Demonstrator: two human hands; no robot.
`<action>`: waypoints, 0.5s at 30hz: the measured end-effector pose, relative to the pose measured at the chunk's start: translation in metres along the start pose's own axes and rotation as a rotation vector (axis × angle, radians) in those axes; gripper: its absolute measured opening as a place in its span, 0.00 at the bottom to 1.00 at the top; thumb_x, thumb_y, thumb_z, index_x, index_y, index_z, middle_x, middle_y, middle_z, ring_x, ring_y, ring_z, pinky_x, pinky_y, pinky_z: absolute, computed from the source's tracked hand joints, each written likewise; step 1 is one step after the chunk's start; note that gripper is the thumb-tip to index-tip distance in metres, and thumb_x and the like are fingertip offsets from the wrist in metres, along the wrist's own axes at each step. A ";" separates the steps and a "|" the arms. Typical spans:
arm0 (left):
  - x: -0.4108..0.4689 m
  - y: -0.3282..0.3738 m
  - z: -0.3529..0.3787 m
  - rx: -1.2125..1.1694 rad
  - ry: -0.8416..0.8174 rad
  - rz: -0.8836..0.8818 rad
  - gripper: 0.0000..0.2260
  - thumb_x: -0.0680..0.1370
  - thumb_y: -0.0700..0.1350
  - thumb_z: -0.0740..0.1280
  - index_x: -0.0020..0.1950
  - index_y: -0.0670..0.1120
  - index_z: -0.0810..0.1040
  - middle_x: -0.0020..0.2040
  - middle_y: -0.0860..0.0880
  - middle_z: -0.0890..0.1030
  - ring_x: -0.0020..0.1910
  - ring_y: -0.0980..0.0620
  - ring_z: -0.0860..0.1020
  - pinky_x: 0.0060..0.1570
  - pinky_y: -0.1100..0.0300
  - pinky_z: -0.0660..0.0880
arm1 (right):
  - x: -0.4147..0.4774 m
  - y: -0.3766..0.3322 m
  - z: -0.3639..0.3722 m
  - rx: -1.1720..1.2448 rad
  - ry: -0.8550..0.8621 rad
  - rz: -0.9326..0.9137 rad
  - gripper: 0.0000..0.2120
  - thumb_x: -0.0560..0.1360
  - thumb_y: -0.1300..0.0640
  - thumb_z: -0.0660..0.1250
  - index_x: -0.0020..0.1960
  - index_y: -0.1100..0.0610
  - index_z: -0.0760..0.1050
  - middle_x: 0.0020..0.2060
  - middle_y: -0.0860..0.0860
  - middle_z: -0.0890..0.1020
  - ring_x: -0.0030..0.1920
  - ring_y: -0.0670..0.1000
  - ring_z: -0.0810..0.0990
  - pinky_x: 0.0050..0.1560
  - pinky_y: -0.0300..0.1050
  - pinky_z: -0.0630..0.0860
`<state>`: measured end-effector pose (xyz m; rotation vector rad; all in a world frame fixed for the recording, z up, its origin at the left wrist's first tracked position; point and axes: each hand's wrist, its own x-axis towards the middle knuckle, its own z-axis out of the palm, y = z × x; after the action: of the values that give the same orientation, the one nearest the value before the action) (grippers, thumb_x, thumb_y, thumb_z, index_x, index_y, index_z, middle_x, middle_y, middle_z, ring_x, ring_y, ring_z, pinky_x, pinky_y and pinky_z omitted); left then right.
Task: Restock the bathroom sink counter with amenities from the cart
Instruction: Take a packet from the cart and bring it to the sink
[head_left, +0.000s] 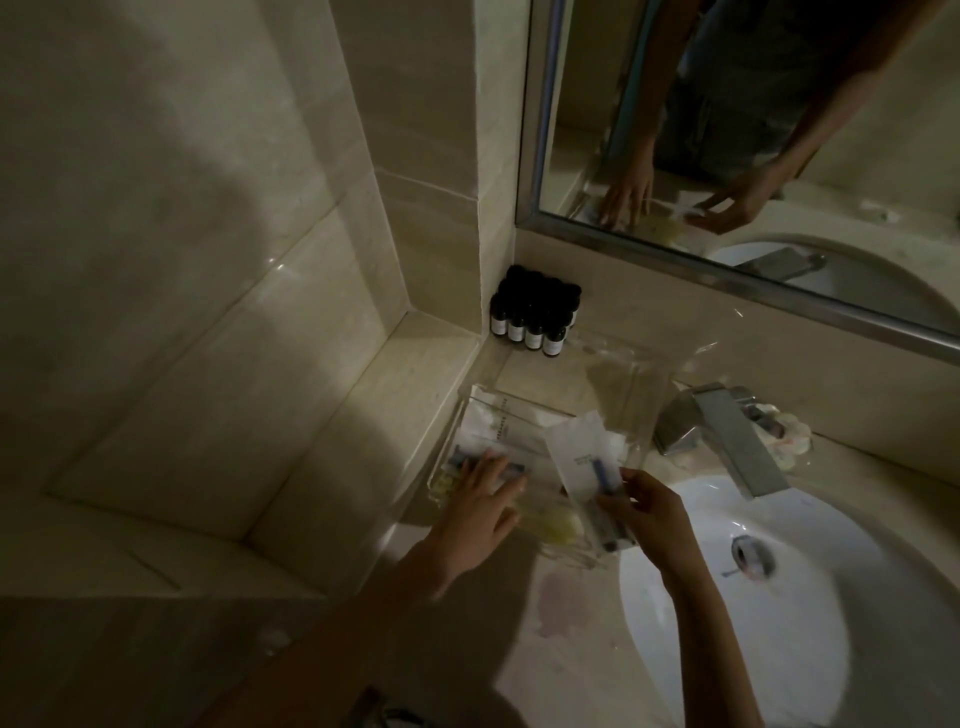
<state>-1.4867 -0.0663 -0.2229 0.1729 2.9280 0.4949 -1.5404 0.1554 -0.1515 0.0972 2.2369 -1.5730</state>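
Observation:
A clear acrylic tray (480, 402) stands on the marble counter left of the sink. It holds white packets and yellowish items. My left hand (480, 512) lies flat, fingers straight, on the packets at the tray's near left end. My right hand (652, 512) pinches a white amenity packet (579, 457) with a blue stick inside, held tilted over the tray's right end. Several small dark bottles (535, 319) with white labels stand clustered in the back corner of the counter.
A white basin (810, 649) with a metal drain lies to the right, with a chrome faucet (727, 441) over its back rim. A framed mirror (675, 130) hangs above. A tiled wall and ledge close off the left side.

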 end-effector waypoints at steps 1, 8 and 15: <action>0.000 -0.004 0.001 -0.015 0.036 0.022 0.22 0.80 0.51 0.61 0.74 0.53 0.64 0.76 0.48 0.57 0.77 0.45 0.51 0.75 0.46 0.54 | 0.001 0.001 0.000 -0.018 -0.001 -0.004 0.10 0.75 0.62 0.70 0.54 0.51 0.75 0.43 0.45 0.80 0.42 0.44 0.80 0.34 0.33 0.75; 0.000 -0.016 0.004 -0.157 0.150 0.088 0.21 0.77 0.46 0.66 0.69 0.51 0.69 0.72 0.48 0.64 0.75 0.46 0.58 0.73 0.49 0.60 | 0.008 0.013 -0.002 -0.137 -0.037 -0.051 0.10 0.75 0.61 0.70 0.50 0.46 0.75 0.45 0.47 0.81 0.45 0.48 0.80 0.43 0.39 0.76; 0.005 -0.012 -0.011 -0.477 0.254 -0.038 0.16 0.79 0.42 0.64 0.67 0.47 0.72 0.68 0.48 0.71 0.67 0.50 0.71 0.64 0.59 0.71 | 0.031 -0.006 -0.009 -0.275 -0.193 -0.121 0.11 0.75 0.61 0.69 0.55 0.50 0.78 0.45 0.40 0.79 0.44 0.40 0.78 0.42 0.32 0.74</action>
<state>-1.4951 -0.0802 -0.2172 -0.0104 2.9318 1.2667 -1.5732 0.1563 -0.1554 -0.2608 2.3131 -1.2545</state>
